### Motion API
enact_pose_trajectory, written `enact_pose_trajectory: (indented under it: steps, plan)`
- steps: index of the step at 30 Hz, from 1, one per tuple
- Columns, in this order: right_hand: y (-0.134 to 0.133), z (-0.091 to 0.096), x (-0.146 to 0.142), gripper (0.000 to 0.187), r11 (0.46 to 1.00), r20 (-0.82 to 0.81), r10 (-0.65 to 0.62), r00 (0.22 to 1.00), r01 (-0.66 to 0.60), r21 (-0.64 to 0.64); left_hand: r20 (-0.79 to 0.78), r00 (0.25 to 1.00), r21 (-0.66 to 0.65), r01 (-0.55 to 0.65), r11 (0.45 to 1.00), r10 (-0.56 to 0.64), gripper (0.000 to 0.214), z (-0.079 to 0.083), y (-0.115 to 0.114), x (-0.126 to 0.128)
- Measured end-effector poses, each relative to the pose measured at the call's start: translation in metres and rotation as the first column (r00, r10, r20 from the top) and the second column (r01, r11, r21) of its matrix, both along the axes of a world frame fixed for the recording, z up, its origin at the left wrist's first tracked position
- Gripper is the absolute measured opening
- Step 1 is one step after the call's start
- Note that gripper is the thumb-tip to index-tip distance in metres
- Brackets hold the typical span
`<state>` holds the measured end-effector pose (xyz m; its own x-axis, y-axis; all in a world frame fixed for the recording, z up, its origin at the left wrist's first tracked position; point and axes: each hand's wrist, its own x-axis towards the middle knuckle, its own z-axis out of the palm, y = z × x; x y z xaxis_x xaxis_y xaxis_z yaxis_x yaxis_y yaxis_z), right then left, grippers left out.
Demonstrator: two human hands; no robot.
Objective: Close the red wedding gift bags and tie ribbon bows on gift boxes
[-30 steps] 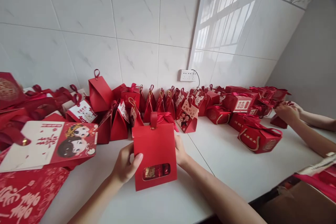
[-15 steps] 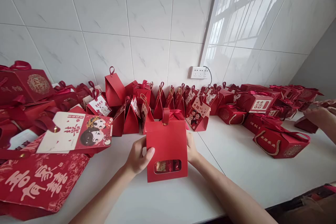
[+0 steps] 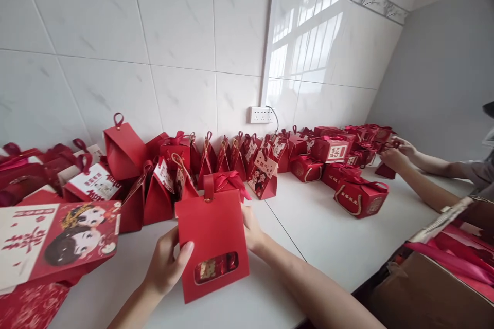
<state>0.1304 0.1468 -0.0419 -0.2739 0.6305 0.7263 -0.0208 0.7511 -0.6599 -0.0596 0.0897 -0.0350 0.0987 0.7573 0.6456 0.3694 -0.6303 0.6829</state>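
A red gift box (image 3: 212, 226) with a strap loop on top stands tilted between my hands over the white table. Wrapped red and gold pieces show through its rounded window. My left hand (image 3: 168, 259) grips the left edge, thumb on the front face and fingers behind. On the other side my right hand (image 3: 251, 229) holds the right edge, its fingers mostly hidden behind the box. Just behind stands a red box with a ribbon bow (image 3: 229, 182). A box printed with a cartoon couple (image 3: 263, 177) is to the right of that.
Many red gift boxes line the tiled wall. A large cartoon-printed box (image 3: 83, 239) lies at left, and a box with rope handles (image 3: 360, 198) at right. Another person's hands (image 3: 397, 157) work at far right. A carton of red ribbons (image 3: 455, 262) stands at the table's front edge.
The view has swung to the right, bringing in the carton and more of the other person's arms. The gift box has tilted a little, still held by both hands.
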Motion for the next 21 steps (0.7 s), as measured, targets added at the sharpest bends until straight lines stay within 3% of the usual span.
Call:
enact_pose_trajectory:
  steps: [6, 12, 21]
  plan:
    - [0.001, 0.001, 0.001, 0.015, 1.000, 0.026, -0.012, 1.000, 0.013, -0.020, 0.014, 0.999, -0.084, -0.033, 0.996, 0.034, 0.035, 0.000, 0.000, -0.001]
    - [0.000, 0.003, 0.000, 0.012, 0.999, 0.056, -0.034, 0.998, 0.035, -0.019, 0.138, 0.983, -0.119, -0.104, 0.987, 0.120, 0.034, 0.001, -0.009, 0.010]
    - [-0.002, 0.002, 0.003, 0.020, 1.000, 0.015, 0.010, 1.000, -0.010, 0.001, 0.020, 1.000, -0.011, -0.013, 1.000, 0.014, 0.027, 0.006, -0.001, 0.002]
